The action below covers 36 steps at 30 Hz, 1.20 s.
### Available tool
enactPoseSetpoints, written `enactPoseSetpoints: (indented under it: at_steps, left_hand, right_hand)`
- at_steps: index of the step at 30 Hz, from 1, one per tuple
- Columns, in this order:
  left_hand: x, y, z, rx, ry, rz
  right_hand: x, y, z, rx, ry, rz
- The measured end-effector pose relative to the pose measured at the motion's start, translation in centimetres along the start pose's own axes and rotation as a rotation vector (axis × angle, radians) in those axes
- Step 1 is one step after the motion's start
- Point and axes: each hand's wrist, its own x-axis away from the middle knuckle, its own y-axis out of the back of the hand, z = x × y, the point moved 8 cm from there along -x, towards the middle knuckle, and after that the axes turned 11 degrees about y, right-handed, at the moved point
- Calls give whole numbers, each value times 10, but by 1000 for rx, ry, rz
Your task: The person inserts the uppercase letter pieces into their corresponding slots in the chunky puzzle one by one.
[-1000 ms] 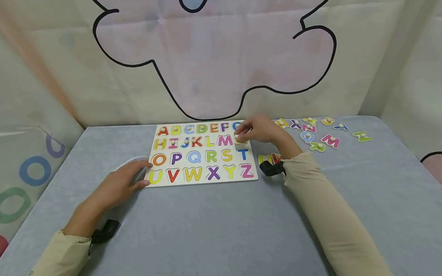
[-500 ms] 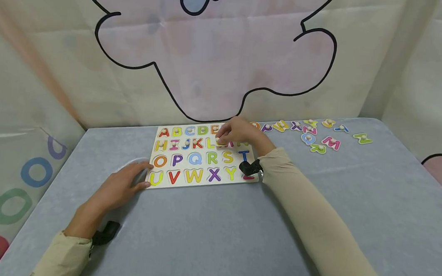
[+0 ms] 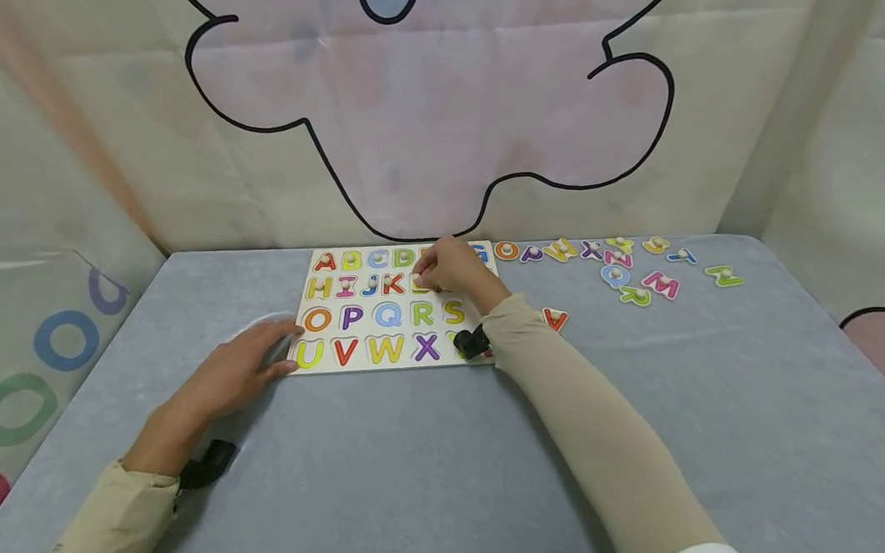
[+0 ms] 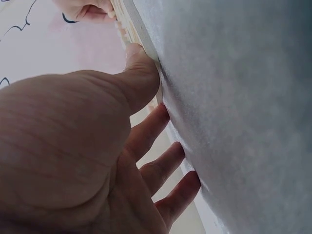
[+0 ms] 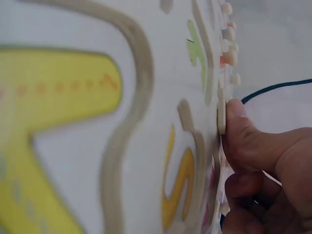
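Note:
A white alphabet puzzle board (image 3: 402, 337) lies on the grey-blue cloth. My left hand (image 3: 238, 374) rests at its lower left corner, thumb and fingertips touching the edge; in the left wrist view, the extended fingers (image 4: 158, 168) reach down to the cloth. Over the second row, around the L slot, my right hand (image 3: 458, 269) pinches a wooden letter piece (image 5: 222, 117), seen edge-on in the right wrist view. Its face is hidden by my fingers. Knobbed pieces such as A (image 3: 326, 261) and K (image 3: 393, 284) sit in the upper two rows.
Loose letter pieces lie right of the board: O (image 3: 506, 251), P (image 3: 532, 254), pink M (image 3: 661, 283), green R (image 3: 635, 296) and several others. A red V piece (image 3: 555, 319) lies beside my right sleeve. A printed curtain (image 3: 420, 125) hangs behind the table.
My right hand has moved left with the letter piece, from the board's right end to around the L slot. The left hand stays at the board's corner.

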Motion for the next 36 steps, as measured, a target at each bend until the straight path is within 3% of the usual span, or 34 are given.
enactPoseSetpoints:
  at_steps: [9,15,22,26,36]
  left_hand:
    - [-1,0,0,-7,-11,-6]
    - [-1,-2,1,0,-5,3]
    - [-1,0,2,-2,-2,0]
    - [-1,2,2,-3,0,-2]
    - [1,1,0,5,-24,-12]
  right_hand:
    - [-3,-6,3,17,10,59]
    - [4,3,1,-3,2,70]
    - [34,51,-9,106,80,18]
    - [60,78,-22,111,122,-1]
    - [128,143,-84,148,68,-93]
